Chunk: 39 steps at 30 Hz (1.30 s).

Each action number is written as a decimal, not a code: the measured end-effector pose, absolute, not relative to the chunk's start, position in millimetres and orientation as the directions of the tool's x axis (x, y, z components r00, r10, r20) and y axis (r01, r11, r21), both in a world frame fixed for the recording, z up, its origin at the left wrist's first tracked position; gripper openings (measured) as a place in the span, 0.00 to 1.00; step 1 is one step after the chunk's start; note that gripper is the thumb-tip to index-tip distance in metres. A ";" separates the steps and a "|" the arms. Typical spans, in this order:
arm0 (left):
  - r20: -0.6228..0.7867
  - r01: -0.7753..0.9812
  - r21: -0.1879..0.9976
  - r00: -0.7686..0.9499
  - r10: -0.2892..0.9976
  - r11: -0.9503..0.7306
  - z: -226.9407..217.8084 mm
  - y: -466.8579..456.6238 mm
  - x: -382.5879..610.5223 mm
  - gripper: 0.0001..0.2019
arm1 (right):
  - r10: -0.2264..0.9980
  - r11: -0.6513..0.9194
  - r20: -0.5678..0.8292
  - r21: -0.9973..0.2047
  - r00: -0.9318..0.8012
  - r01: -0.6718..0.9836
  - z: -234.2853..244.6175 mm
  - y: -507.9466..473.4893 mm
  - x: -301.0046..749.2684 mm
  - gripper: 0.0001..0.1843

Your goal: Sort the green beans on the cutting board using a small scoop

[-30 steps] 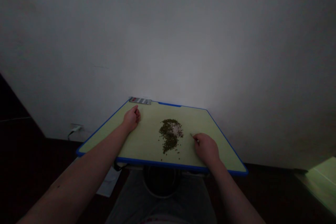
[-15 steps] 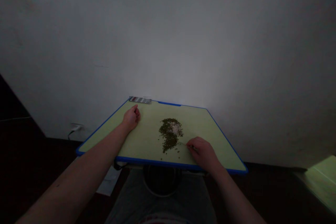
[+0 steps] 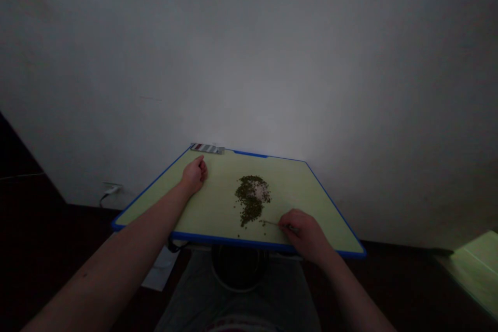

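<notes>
The right hand (image 3: 307,233) is gripping a thin pick (image 3: 273,223), its tip pointing at a heap of small green seeds (image 3: 249,202) just left of the hand, on a blue-edged green board (image 3: 249,154). The loosely curled left hand (image 3: 193,175) is resting near a foil strip (image 3: 207,148), its print unreadable.

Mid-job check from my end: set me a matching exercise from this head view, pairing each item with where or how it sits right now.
Items
1. left hand
2. right hand
3. dark green seeds
4. silver foil packet

Places and states
A. at the far edge of the pale green board
B. heaped mid-board beside a pale patch
C. pinching a thin pick near the board's near edge
D. resting curled on the board's far left

Pairs: 1-D, 2-C, 3-B, 4-A
</notes>
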<state>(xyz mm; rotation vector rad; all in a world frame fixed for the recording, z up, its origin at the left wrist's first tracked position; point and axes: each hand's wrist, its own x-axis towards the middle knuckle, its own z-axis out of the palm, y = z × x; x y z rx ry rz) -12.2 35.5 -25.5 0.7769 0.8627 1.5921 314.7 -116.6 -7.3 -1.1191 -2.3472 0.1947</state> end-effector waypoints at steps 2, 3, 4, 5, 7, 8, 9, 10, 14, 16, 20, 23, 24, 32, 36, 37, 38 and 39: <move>0.044 -0.506 0.854 -0.171 0.984 -0.126 -25.0 35.3 -11.8 0.17 | 0.759 0.642 0.404 -0.332 -0.511 0.691 -8.2 -116.8 312.0 0.07; 0.044 -0.506 0.854 -0.169 0.985 -0.125 -24.6 35.3 -11.5 0.17 | 0.757 0.643 0.406 -0.322 -0.512 0.695 -8.8 -116.9 310.1 0.08; 0.041 -0.506 0.854 -0.171 0.984 -0.123 -24.1 35.3 -11.2 0.17 | 0.753 0.646 0.406 -0.309 -0.517 0.698 -9.6 -117.2 307.8 0.08; 0.035 -0.506 0.854 -0.175 0.984 -0.121 -23.7 35.3 -10.8 0.17 | 0.747 0.652 0.407 -0.295 -0.525 0.699 -10.6 -117.6 305.4 0.08; 0.022 -0.506 0.855 -0.187 0.982 -0.115 -22.9 35.5 -10.3 0.17 | 0.741 0.655 0.411 -0.269 -0.531 0.706 -12.7 -118.4 300.9 0.09; 0.017 -0.505 0.856 -0.190 0.982 -0.112 -22.7 35.6 -10.1 0.17 | 0.744 0.648 0.414 -0.260 -0.524 0.715 -13.8 -118.8 299.2 0.09; 0.014 -0.504 0.857 -0.190 0.982 -0.110 -22.6 35.7 -10.1 0.17 | 0.751 0.637 0.419 -0.254 -0.511 0.728 -15.0 -119.1 298.2 0.09; 0.014 -0.503 0.858 -0.184 0.983 -0.106 -22.6 35.8 -10.2 0.17 | 0.760 0.621 0.425 -0.251 -0.492 0.742 -16.2 -119.2 297.9 0.09; 0.030 -0.499 0.859 -0.172 0.985 -0.113 -23.3 36.1 -11.0 0.17 | 0.794 0.551 0.453 -0.258 -0.405 0.794 -20.7 -117.5 303.0 0.10; 0.030 -0.499 0.859 -0.178 0.984 -0.116 -23.2 35.9 -11.2 0.17 | 0.804 0.528 0.467 -0.271 -0.370 0.805 -22.3 -116.0 307.1 0.10; 0.009 -0.499 0.860 -0.192 0.981 -0.105 -21.2 33.9 -10.1 0.17 | 0.813 0.505 0.473 -0.285 -0.339 0.814 -21.5 -113.9 311.4 0.09; 0.012 -0.495 0.861 -0.200 0.980 -0.111 -19.1 31.9 -8.8 0.17 | 0.819 0.493 0.470 -0.281 -0.330 0.823 -18.1 -113.6 309.7 0.08; 0.016 -0.496 0.861 -0.201 0.980 -0.116 -18.6 31.5 -8.5 0.17 | 0.819 0.490 0.471 -0.280 -0.327 0.825 -17.1 -113.7 308.3 0.09; 0.018 -0.490 0.865 -0.187 0.982 -0.109 -19.8 32.7 -9.3 0.17 | 0.830 0.473 0.430 -0.202 -0.356 0.858 -19.0 -115.4 293.9 0.10; 0.017 -0.490 0.865 -0.189 0.982 -0.109 -20.8 34.1 -10.3 0.17 | 0.871 0.363 0.413 -0.172 -0.268 0.916 -18.6 -103.6 299.9 0.10; 0.014 -0.491 0.865 -0.188 0.982 -0.107 -20.8 34.2 -10.6 0.17 | 0.880 0.329 0.411 -0.167 -0.237 0.929 -17.7 -98.8 303.2 0.10; 0.013 -0.491 0.865 -0.186 0.982 -0.104 -20.7 34.3 -10.9 0.17 | 0.889 0.299 0.407 -0.167 -0.210 0.940 -16.7 -93.6 307.0 0.10; 0.014 -0.491 0.865 -0.183 0.983 -0.103 -20.6 34.3 -11.1 0.17 | 0.894 0.274 0.408 -0.169 -0.186 0.947 -15.4 -88.3 311.3 0.10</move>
